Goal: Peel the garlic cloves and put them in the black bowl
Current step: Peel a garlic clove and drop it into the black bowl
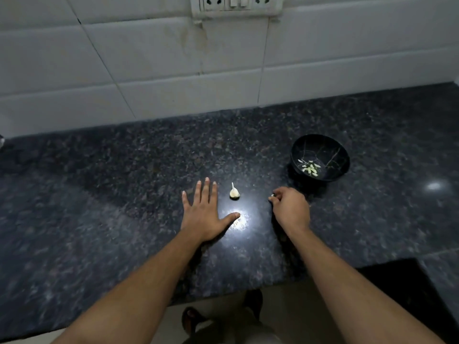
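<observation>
White tiled wall [149, 58], granite counter [99, 182]

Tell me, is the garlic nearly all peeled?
Some is done: a small pile of pale peeled cloves lies in the black bowl. In hand: the right hand pinches something small and pale, likely a clove, at its fingertips. Left: part of a bulb sits on the counter, still in its skin, beside the flat left hand. How many cloves it holds, I can't tell.

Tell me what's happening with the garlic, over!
Left hand flat on counter, open. Right hand pinching small white piece. Garlic between hands, untouched. Peeled cloves in black bowl. Path clear.
</observation>
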